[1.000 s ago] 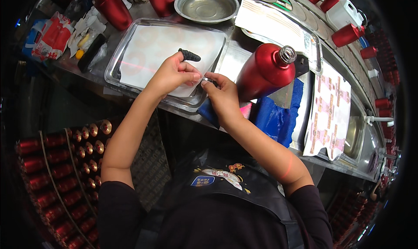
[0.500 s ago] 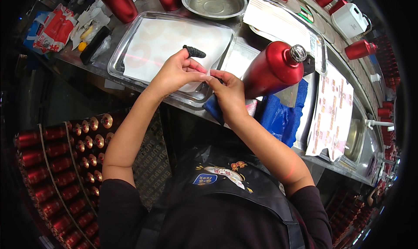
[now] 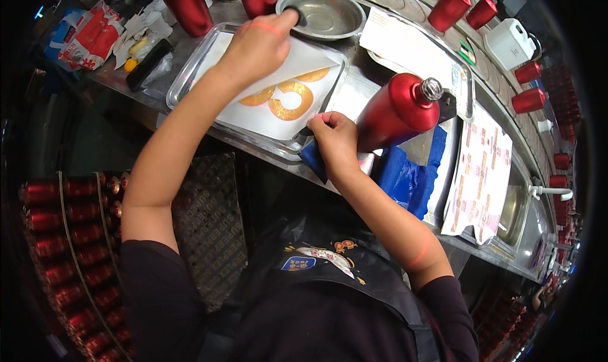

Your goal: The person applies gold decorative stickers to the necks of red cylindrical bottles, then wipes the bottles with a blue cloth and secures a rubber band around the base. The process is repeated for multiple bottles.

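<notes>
A white sheet with gold ring-shaped decals (image 3: 291, 102) lies in a shallow metal tray (image 3: 174, 96). A thin white cover sheet (image 3: 310, 59) is folded back from its near right part, baring several gold shapes. My left hand (image 3: 263, 45), with a black finger cot, is closed over the far side of the tray and holds the lifted cover sheet; its fingertips are partly hidden. My right hand (image 3: 337, 140) pinches the decal sheet's near right corner. Close to its right stands a red metal bottle (image 3: 399, 112) with a bare threaded neck.
A round metal basin (image 3: 323, 14) stands behind the tray. Blue cloth (image 3: 405, 178) and a printed sheet (image 3: 478, 172) lie to the right, near a sink (image 3: 516, 216). More red bottles (image 3: 187, 7) stand at the back. A white jug (image 3: 510, 42) is at the far right.
My left hand has moved away from my right hand, up and to the left, peeling the cover sheet back. Gold decals now show. My right hand stays at the sheet's corner.
</notes>
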`<state>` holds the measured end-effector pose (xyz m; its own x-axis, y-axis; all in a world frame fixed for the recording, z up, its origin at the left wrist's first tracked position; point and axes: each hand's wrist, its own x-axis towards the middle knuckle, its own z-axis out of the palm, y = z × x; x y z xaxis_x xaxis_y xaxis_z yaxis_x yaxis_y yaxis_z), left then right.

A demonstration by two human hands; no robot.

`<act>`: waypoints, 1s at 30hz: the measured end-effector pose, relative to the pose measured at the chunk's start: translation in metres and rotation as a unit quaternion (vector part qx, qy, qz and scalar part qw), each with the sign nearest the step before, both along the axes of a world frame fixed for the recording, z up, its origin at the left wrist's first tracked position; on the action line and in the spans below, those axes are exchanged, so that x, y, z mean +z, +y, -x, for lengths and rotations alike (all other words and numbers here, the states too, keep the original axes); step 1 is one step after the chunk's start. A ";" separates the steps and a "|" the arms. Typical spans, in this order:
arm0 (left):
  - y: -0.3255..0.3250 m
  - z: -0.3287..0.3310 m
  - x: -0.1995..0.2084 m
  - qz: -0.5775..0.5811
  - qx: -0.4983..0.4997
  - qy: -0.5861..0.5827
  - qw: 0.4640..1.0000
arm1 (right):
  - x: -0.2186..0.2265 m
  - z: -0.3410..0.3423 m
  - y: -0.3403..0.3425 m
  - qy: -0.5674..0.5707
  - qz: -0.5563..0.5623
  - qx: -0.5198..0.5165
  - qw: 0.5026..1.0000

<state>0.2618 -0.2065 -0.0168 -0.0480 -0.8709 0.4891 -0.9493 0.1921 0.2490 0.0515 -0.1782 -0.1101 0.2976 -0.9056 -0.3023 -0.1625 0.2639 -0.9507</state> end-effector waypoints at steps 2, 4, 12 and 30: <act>-0.016 -0.008 0.019 0.053 -0.027 -0.047 0.997 | -0.002 0.000 -0.001 -0.009 0.018 0.001 1.000; -0.029 -0.012 0.039 0.101 -0.037 -0.113 0.988 | -0.005 0.001 -0.002 0.003 0.013 0.005 1.000; -0.036 -0.019 0.121 0.141 0.035 -0.130 0.981 | 0.017 0.012 0.012 0.032 0.091 -0.017 0.995; 0.026 0.132 0.195 0.275 -0.293 0.059 0.914 | 0.169 0.005 -0.075 -0.067 0.490 -0.076 0.866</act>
